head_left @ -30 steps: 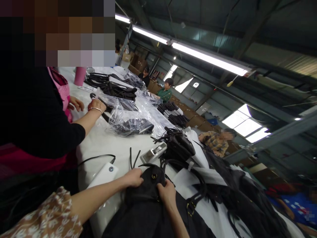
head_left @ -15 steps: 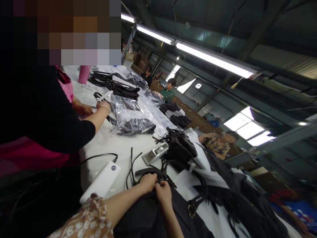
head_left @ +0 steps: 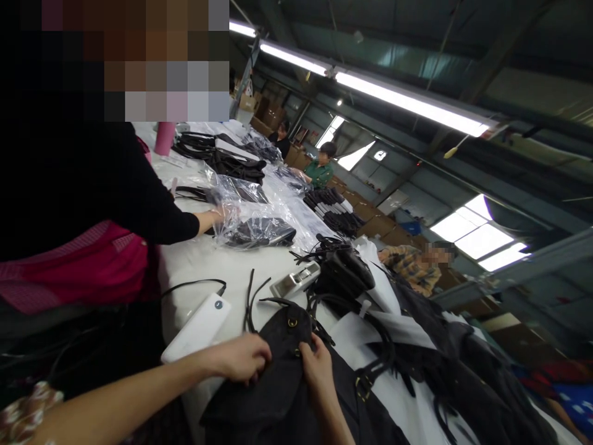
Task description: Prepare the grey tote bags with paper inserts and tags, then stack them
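Note:
A black bag point(head_left: 278, 395) with brass rings and thin straps lies at the table's near edge. On its left side my left hand point(head_left: 243, 358) has its fingers curled against the fabric. My right hand point(head_left: 317, 364) pinches the bag's right edge, just below a small brass ring. The upper part of the bag, with a D-ring, shows between and above my hands. A white power bank point(head_left: 197, 327) with a black cable lies left of the bag, and a grey and silver device point(head_left: 295, 280) sits beyond it.
Clear plastic packages point(head_left: 259, 232) lie further up the white table point(head_left: 194, 262), where a co-worker in black reaches in from the left. Black bags and white paper point(head_left: 403, 327) are heaped to the right. A pink bottle point(head_left: 164, 137) stands far back; other people are beyond.
My hands have moved apart, the left one down and leftward, uncovering the bag's upper part and rings. The co-worker's hand has moved right onto the plastic packages.

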`<action>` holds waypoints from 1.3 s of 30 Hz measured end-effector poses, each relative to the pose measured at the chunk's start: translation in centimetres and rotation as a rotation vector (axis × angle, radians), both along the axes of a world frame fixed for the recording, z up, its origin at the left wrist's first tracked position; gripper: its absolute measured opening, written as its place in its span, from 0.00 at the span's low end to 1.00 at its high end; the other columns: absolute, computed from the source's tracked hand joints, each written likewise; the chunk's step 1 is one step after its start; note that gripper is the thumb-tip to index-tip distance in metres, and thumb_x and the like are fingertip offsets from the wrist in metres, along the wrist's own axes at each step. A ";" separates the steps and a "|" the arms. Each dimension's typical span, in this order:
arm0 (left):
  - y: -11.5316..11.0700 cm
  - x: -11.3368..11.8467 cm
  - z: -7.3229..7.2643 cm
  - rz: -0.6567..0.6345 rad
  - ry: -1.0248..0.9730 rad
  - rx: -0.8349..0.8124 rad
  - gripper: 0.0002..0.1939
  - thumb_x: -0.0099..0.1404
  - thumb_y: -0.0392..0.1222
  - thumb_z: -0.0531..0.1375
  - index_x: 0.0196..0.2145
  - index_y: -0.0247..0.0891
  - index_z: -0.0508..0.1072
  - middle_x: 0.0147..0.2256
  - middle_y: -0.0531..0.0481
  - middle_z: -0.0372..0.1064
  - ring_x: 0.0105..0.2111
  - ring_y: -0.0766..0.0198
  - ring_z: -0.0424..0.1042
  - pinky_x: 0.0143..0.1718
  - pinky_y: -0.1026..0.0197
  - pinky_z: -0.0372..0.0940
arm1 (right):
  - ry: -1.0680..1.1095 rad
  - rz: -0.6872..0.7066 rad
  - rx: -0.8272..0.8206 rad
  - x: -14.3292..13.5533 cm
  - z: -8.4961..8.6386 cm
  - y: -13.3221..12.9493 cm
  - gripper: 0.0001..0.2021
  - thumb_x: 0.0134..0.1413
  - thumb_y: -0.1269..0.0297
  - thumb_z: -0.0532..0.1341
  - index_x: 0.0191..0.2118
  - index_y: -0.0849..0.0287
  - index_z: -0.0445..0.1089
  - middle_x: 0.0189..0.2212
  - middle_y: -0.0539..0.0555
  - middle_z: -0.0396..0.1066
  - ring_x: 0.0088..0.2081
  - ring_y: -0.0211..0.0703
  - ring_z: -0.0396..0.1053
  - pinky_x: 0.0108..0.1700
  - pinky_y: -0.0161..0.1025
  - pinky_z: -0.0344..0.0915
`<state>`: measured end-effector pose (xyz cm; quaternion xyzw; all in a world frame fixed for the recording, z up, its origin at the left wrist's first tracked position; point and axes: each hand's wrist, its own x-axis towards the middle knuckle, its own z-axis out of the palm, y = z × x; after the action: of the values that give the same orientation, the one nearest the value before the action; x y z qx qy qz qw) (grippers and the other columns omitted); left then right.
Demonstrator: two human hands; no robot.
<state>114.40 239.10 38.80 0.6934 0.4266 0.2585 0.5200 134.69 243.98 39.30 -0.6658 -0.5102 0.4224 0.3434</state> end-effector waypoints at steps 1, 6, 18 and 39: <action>-0.7 0.6 -0.3 -0.099 0.031 0.055 0.15 0.57 0.34 0.49 0.37 0.37 0.73 0.29 0.47 0.73 0.29 0.57 0.74 0.30 0.61 0.68 | -0.020 0.005 0.013 -0.6 0.0 0.2 0.25 0.40 0.62 0.57 0.48 0.64 0.64 0.16 0.46 0.66 0.17 0.39 0.62 0.21 0.34 0.57; -1.2 2.6 -1.1 -0.291 0.278 0.214 0.11 0.54 0.31 0.53 0.31 0.36 0.75 0.35 0.40 0.75 0.37 0.51 0.74 0.37 0.57 0.67 | -0.143 -0.021 0.118 -3.5 -0.8 0.6 0.26 0.37 0.64 0.59 0.47 0.67 0.67 0.12 0.44 0.62 0.17 0.38 0.60 0.21 0.34 0.54; -3.5 -4.2 2.0 -0.069 0.218 -0.009 0.22 0.58 0.51 0.57 0.48 0.41 0.69 0.39 0.46 0.73 0.37 0.56 0.71 0.37 0.59 0.65 | 0.361 -0.042 0.015 -2.0 -0.3 -1.5 0.30 0.40 0.52 0.66 0.51 0.60 0.65 0.26 0.50 0.73 0.26 0.42 0.69 0.27 0.35 0.65; -9.1 2.2 6.8 0.175 0.343 0.017 0.24 0.57 0.56 0.56 0.46 0.38 0.67 0.41 0.39 0.71 0.43 0.44 0.69 0.47 0.45 0.63 | -0.821 0.796 0.595 -2.4 1.0 0.0 0.13 0.45 0.77 0.54 0.31 0.54 0.72 0.36 0.51 0.71 0.49 0.46 0.62 0.59 0.49 0.43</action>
<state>116.60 230.02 45.60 0.6918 0.5657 0.1843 0.4092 132.33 244.01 40.35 -0.4093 -0.9035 0.0690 0.1072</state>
